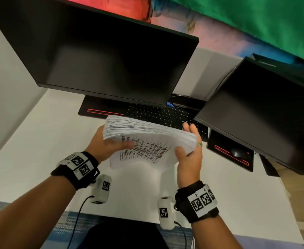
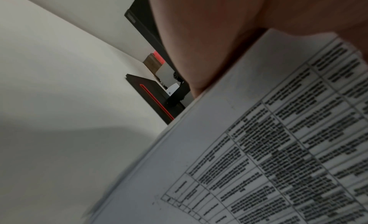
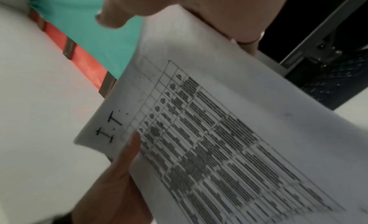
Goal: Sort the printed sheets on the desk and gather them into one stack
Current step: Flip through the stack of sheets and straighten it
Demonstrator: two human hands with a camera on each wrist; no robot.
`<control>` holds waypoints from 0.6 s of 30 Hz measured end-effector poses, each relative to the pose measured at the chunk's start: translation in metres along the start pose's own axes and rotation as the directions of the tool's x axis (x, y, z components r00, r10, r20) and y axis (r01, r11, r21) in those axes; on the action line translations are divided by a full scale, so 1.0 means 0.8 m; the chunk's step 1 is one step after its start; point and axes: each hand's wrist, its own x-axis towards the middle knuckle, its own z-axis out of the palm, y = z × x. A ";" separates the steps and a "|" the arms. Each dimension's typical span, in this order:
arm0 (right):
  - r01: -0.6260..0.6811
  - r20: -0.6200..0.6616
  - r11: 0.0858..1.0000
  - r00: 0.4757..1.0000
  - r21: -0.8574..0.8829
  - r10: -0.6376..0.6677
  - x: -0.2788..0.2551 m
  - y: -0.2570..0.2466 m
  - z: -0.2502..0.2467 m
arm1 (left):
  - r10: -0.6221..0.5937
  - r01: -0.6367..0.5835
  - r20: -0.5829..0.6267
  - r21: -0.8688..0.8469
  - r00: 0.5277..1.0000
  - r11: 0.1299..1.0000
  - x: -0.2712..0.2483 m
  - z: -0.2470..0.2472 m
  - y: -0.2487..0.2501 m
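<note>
- Above the near middle of the white desk [image 1: 40, 141], a thick stack of printed sheets [image 1: 147, 139] is held in the air between both hands, its top page a table of dense text facing the person.
- At the stack's left edge the left hand [image 1: 104, 146] grips it, thumb lying across the top page and the other fingers hidden beneath.
- On the right the right hand [image 1: 189, 159] clasps the opposite edge: thumb on the printed face near the corner, fingers curled up behind the far side, a ring on one of them.
- From the right wrist view the top page [image 3: 219, 133] shows the handwritten marks "I.T." in its margin, with the left thumb pressed just beside them.
- Beyond the stack, a black keyboard [image 1: 158, 114] lies on a dark mat with a red stripe [image 1: 101, 110]; the stack's far edge overlaps it in the head view.
- Over these hang two dark monitors: a large one [image 1: 93, 51] on the left and a second [image 1: 264, 114] on the right.
- Under the right monitor a mouse [image 1: 237, 152] sits on another red-striped mat.
</note>
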 end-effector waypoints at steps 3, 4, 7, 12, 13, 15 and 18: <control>-0.017 -0.096 0.997 0.995 0.070 0.023 0.006 -0.017 0.006 | 0.004 -0.004 -0.004 0.030 1.000 1.000 -0.001 -0.003 -0.003; -0.036 -0.105 0.997 0.994 0.071 0.043 0.008 -0.024 0.010 | 0.004 -0.004 0.002 0.029 1.000 1.000 -0.002 -0.003 -0.003; -0.076 -0.185 0.990 0.978 0.123 0.098 0.013 -0.032 0.014 | 0.022 -0.022 -0.020 0.016 1.000 1.000 -0.003 0.000 -0.001; -0.023 -0.213 0.994 0.976 0.105 0.045 0.008 -0.030 0.013 | 0.074 -0.070 -0.041 0.097 0.996 0.993 0.000 0.002 0.001; -0.026 -0.180 0.998 0.983 0.064 0.037 0.007 -0.029 0.011 | 0.072 -0.068 -0.038 0.095 0.997 0.993 0.002 0.002 0.000; -0.106 -0.108 0.985 0.987 0.139 0.121 0.008 -0.020 0.003 | 0.067 -0.065 -0.029 0.078 0.997 0.995 0.005 0.001 0.000; -0.128 0.025 0.992 0.991 0.020 0.128 0.003 -0.011 0.000 | 0.046 -0.048 0.027 0.069 0.999 0.996 0.007 -0.001 0.007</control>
